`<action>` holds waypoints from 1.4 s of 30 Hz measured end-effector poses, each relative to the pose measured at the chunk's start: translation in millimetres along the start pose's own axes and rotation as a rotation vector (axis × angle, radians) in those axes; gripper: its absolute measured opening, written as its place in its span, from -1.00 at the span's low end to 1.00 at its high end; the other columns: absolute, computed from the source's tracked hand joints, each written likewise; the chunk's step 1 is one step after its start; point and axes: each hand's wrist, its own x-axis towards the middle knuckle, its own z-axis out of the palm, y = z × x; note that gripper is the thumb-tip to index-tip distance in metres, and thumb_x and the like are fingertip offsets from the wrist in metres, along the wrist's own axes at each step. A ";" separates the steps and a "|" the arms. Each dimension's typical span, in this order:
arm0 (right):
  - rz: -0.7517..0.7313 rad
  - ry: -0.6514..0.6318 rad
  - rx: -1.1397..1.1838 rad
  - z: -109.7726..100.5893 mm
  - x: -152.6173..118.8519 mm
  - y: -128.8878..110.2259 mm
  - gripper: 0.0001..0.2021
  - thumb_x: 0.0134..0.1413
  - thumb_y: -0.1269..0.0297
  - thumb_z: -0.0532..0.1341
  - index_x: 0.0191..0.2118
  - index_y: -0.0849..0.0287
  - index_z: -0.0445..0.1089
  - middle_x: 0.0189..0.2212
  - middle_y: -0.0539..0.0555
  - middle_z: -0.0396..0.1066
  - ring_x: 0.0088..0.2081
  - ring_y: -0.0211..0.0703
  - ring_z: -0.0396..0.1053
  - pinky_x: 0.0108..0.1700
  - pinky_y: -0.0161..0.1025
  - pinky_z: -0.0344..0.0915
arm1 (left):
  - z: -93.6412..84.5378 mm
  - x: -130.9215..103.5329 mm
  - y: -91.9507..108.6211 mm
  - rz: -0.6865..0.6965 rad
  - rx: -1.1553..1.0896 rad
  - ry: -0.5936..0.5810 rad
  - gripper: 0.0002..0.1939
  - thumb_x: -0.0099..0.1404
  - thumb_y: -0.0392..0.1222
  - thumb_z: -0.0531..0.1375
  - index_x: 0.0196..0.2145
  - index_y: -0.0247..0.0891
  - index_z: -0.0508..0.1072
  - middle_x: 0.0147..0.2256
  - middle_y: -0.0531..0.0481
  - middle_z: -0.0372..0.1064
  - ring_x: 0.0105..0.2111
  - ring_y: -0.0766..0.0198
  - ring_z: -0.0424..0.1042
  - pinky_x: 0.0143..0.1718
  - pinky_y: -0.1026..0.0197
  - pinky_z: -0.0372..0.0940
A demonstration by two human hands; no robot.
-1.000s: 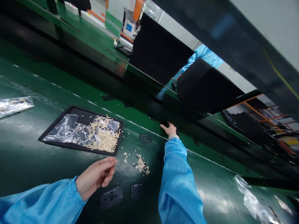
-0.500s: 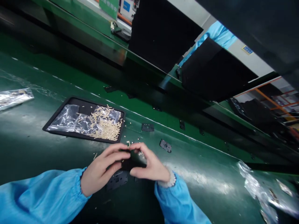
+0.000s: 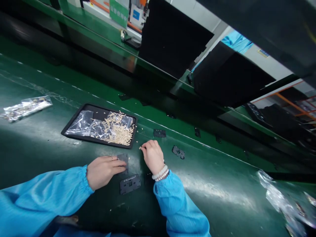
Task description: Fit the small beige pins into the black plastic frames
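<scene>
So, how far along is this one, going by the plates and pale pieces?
Possibly done: several black plates lie beyond the hands, though I can't tell whether they are finished. In hand: the left hand rests on another plate, and the right hand pinches what looks like a small pale piece. Apparently left: the plate nearest the person, with many pale pieces heaped in the tray.

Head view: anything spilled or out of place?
Beige strips lie loose over the bags in the tray, and a few bits sit on the bench just past its right rim; looks like spillage.
</scene>
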 end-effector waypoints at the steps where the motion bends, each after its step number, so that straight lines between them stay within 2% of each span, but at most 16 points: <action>1: -0.003 -0.001 -0.005 1.3 0.8 -0.2 -0.89 0.12 0.37 0.16 -0.42 0.15 0.38 -0.40 0.11 0.39 -0.27 -0.04 0.25 -0.21 -0.16 0.22 | -0.9 0.6 -0.1 -0.010 -0.025 0.003 -0.53 0.20 -0.49 -0.04 -0.15 -0.06 0.51 -0.12 0.11 0.50 -0.16 0.34 0.46 -0.03 0.28 0.27; 6: -0.022 -0.011 -0.021 3.9 3.4 1.9 -0.85 0.10 0.44 0.12 -0.46 0.17 0.36 -0.44 0.13 0.36 -0.31 -0.03 0.23 -0.22 -0.15 0.19 | -10.7 24.0 6.0 -0.088 -0.103 0.086 -0.61 0.27 -0.38 -0.07 -0.14 -0.15 0.49 -0.16 0.02 0.50 -0.18 0.29 0.47 -0.16 0.28 0.34; 11: -0.020 0.008 0.044 -8.1 1.3 7.8 -0.85 0.04 0.47 0.12 -0.50 0.16 0.32 -0.48 0.09 0.35 -0.35 -0.06 0.24 -0.22 -0.16 0.20 | -9.7 65.4 21.7 -0.232 -0.055 -0.076 -0.69 0.25 -0.41 -0.01 -0.17 -0.28 0.47 -0.25 -0.14 0.44 -0.33 0.17 0.50 -0.34 0.19 0.38; 15: 0.026 0.071 0.140 -26.3 -12.4 17.2 -0.85 0.04 0.48 0.07 -0.47 0.15 0.29 -0.45 0.07 0.36 -0.33 -0.08 0.26 -0.19 -0.16 0.21 | -0.8 90.4 29.3 -0.278 -0.137 -0.072 -0.75 0.29 -0.33 0.01 -0.17 -0.38 0.44 -0.25 -0.22 0.40 -0.36 0.11 0.49 -0.35 0.12 0.38; 18: 0.070 0.113 0.223 -35.6 -25.9 20.0 -0.86 0.04 0.47 0.06 -0.46 0.14 0.26 -0.45 0.06 0.36 -0.34 -0.10 0.26 -0.22 -0.17 0.23 | 3.1 98.1 28.0 -0.302 -0.219 -0.028 -0.72 0.32 -0.30 -0.03 -0.13 -0.39 0.42 -0.19 -0.26 0.40 -0.30 0.10 0.49 -0.28 0.10 0.37; 20: 0.098 0.133 0.285 -38.4 -32.9 18.0 -0.87 0.06 0.46 0.05 -0.45 0.13 0.25 -0.45 0.04 0.36 -0.34 -0.12 0.28 -0.24 -0.20 0.25 | 3.4 97.8 26.6 -0.308 -0.270 0.002 -0.69 0.33 -0.31 -0.07 -0.15 -0.35 0.43 -0.22 -0.22 0.43 -0.28 0.14 0.48 -0.24 0.12 0.36; 22: 0.116 0.148 0.344 -39.4 -37.1 12.9 -0.87 0.08 0.45 0.05 -0.45 0.13 0.24 -0.45 0.02 0.35 -0.34 -0.16 0.31 -0.26 -0.24 0.26 | 2.5 94.5 27.1 -0.337 -0.403 -0.002 -0.68 0.35 -0.23 -0.09 -0.15 -0.32 0.43 -0.38 -0.10 0.46 -0.40 0.23 0.49 -0.34 0.21 0.37; 25: 0.164 0.168 0.538 -40.2 -38.2 2.1 -0.87 0.11 0.39 0.05 -0.45 0.13 0.24 -0.48 -0.01 0.32 -0.38 -0.21 0.31 -0.30 -0.29 0.27 | -0.6 88.3 32.5 -0.491 -0.905 -0.091 -0.63 0.31 -0.06 -0.02 -0.09 -0.35 0.37 -0.63 0.09 0.35 -0.68 0.33 0.36 -0.61 0.30 0.28; 27: 0.200 0.162 0.705 -41.0 -37.2 -5.2 -0.86 0.11 0.35 0.07 -0.46 0.13 0.23 -0.49 -0.03 0.30 -0.39 -0.22 0.30 -0.32 -0.30 0.26 | -3.9 85.1 37.0 -0.582 -1.223 -0.103 -0.62 0.23 0.00 0.07 -0.16 -0.37 0.36 -0.67 0.13 0.30 -0.73 0.36 0.31 -0.65 0.32 0.24; 29: 0.215 0.145 0.800 -41.9 -36.4 -11.6 -0.86 0.12 0.34 0.08 -0.46 0.13 0.24 -0.50 -0.03 0.28 -0.40 -0.23 0.29 -0.32 -0.30 0.26 | -8.4 82.9 40.1 -0.610 -1.344 -0.048 -0.67 0.15 0.02 0.14 -0.32 -0.34 0.35 -0.68 0.13 0.28 -0.71 0.39 0.30 -0.63 0.32 0.25; 32: 0.218 0.205 0.776 -43.4 -37.6 -20.0 -0.86 0.14 0.34 0.08 -0.45 0.14 0.25 -0.49 -0.02 0.29 -0.38 -0.22 0.30 -0.30 -0.28 0.26 | -16.3 79.0 39.9 -0.630 -1.364 0.017 -0.69 0.11 0.03 0.17 -0.46 -0.31 0.32 -0.69 0.13 0.27 -0.70 0.40 0.29 -0.63 0.33 0.26; 36: 0.126 0.391 0.628 -47.0 -41.6 -31.9 -0.91 0.14 0.40 0.11 -0.37 0.13 0.31 -0.42 0.04 0.34 -0.30 -0.17 0.32 -0.24 -0.21 0.27 | -24.5 69.2 34.5 -0.656 -1.255 0.078 -0.74 0.14 -0.02 0.16 -0.43 -0.32 0.37 -0.69 0.12 0.30 -0.70 0.41 0.29 -0.62 0.33 0.24; 42: -0.064 0.353 0.461 -53.1 -36.8 -45.5 -0.89 0.13 0.43 0.14 -0.30 0.14 0.40 -0.41 0.09 0.41 -0.32 -0.13 0.35 -0.26 -0.17 0.29 | -35.6 53.4 33.1 -0.604 -1.053 0.149 -0.78 0.18 -0.10 0.12 -0.39 -0.33 0.44 -0.61 0.06 0.35 -0.60 0.36 0.37 -0.53 0.31 0.31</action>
